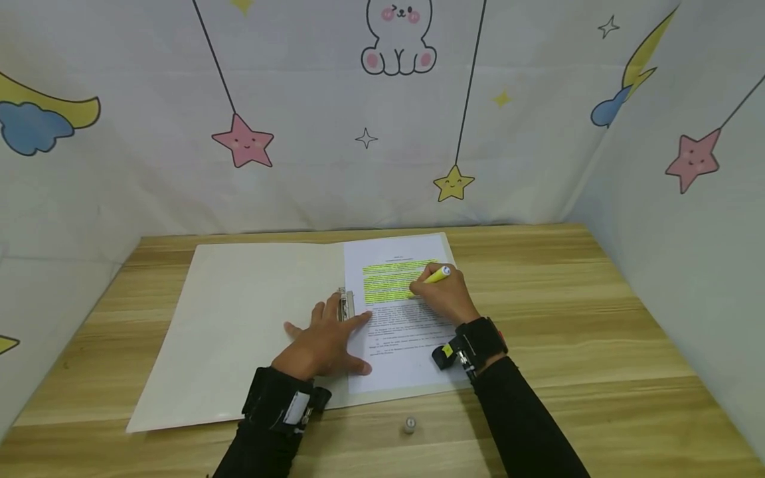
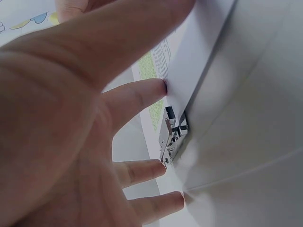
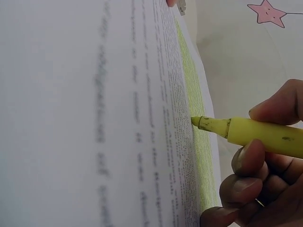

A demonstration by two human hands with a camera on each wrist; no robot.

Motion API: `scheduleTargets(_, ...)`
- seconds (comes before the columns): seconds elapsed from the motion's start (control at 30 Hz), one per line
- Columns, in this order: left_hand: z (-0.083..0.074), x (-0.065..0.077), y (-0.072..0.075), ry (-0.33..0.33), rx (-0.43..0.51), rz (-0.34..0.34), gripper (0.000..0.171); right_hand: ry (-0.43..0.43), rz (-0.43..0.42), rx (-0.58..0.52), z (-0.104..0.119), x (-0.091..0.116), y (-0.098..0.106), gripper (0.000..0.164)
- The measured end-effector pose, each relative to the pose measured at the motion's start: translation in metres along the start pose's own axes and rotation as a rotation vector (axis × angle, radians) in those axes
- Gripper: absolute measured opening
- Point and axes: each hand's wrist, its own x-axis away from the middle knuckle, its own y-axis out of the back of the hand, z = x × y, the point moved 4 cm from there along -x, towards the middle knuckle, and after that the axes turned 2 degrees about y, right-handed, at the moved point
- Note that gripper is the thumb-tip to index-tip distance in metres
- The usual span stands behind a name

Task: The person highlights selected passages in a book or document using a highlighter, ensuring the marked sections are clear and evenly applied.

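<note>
A yellow highlighter [image 3: 265, 137] is pinched between the thumb and fingers of my right hand [image 1: 445, 295]. Its tip touches the printed sheet [image 1: 394, 372] or lies just over it, at the lower part of a block of yellow-marked lines [image 1: 388, 282]. Plain black text fills the lines below that block. My left hand [image 1: 325, 342] rests with spread fingers across the sheet's left edge and the open white folder [image 1: 239, 318]. Beside its fingers sits the folder's metal clip [image 2: 171, 135], partly hidden by the hand in the head view.
A small grey cap-like piece [image 1: 409, 425] stands on the wooden table [image 1: 597, 345] in front of the folder. Behind the table hangs a white cloth backdrop [image 1: 323, 179] printed with stars, and more of it closes off both sides.
</note>
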Motion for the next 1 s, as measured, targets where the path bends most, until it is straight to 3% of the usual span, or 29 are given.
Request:
scheduleTargets(0.67, 0.0011, -0.0013, -0.0007, -0.004, 0.007, 0.005, 0.091, 0.003, -0.008, 0.02, -0.0018, -0.0011, 0.0032, 0.014)
scheduleTargets(1.0, 0.0006, -0.0009, -0.0004, -0.001, 0.01, 0.009, 0.092, 0.047, 0.042, 0.05, -0.0011, -0.0013, 0.0038, 0.02)
